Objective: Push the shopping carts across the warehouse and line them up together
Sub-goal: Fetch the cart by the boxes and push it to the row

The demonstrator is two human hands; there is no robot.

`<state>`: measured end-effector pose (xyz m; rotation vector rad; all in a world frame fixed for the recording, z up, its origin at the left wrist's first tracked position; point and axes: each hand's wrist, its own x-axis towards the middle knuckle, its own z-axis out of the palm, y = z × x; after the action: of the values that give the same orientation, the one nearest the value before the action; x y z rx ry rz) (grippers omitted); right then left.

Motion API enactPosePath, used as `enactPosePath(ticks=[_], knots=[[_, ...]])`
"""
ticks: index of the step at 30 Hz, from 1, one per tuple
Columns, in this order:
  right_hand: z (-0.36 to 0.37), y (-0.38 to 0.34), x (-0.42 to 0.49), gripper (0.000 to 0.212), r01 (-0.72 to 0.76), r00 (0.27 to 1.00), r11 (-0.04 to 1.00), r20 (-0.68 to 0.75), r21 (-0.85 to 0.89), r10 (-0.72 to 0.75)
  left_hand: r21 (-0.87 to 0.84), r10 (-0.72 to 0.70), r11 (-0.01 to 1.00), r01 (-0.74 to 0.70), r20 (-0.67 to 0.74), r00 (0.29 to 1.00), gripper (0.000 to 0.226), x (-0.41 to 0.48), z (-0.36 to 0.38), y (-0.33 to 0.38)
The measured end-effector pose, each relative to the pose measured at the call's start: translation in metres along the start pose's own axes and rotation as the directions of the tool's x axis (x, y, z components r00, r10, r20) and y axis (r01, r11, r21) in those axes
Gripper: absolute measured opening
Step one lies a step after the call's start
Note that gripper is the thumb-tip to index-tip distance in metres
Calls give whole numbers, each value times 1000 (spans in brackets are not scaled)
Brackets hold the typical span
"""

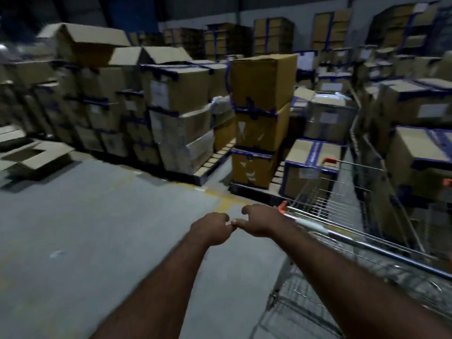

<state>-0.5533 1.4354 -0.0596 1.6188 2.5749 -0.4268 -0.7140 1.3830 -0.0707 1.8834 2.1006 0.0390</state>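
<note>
A wire shopping cart (342, 209) with orange corner caps stands at the right, its steel handle bar (362, 243) running down toward the lower right. My right hand (261, 221) is just left of the handle's orange end cap (282, 207), fingers curled, and I see nothing in it. My right forearm crosses over the handle. My left hand (211, 228) is beside it over the floor, also curled and holding nothing. The fingertips of both hands meet between them. More wire cart frame (367, 148) rises at the far right; the picture is blurred there.
Stacks of taped cardboard boxes (176, 111) on pallets (212, 162) fill the far side. A tall yellow-brown stack (259, 118) stands just ahead of the cart. An opened flat box (31, 157) lies at left. Grey concrete floor (97, 228) with a yellow line spreads left and below.
</note>
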Motion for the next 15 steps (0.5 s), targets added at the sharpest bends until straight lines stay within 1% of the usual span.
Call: enactPosePath(ticks=[5, 9, 12, 15], knots=[[24, -106, 4, 75, 155, 985, 987, 84, -39, -151, -42, -175, 984, 174, -33, 984, 60, -68, -1, -105], [47, -200, -2, 76, 313, 944, 947, 134, -73, -302, -124, -330, 940, 319, -88, 940, 64, -138, 5, -188], [70, -278, -16, 76, 454, 885, 887, 158, -85, -438, -176, -456, 884, 432, -128, 881, 65, -201, 9, -241], [95, -353, -40, 76, 592, 799, 801, 187, -83, -571, -222, -580, 809, 544, -150, 801, 66, -270, 12, -285]])
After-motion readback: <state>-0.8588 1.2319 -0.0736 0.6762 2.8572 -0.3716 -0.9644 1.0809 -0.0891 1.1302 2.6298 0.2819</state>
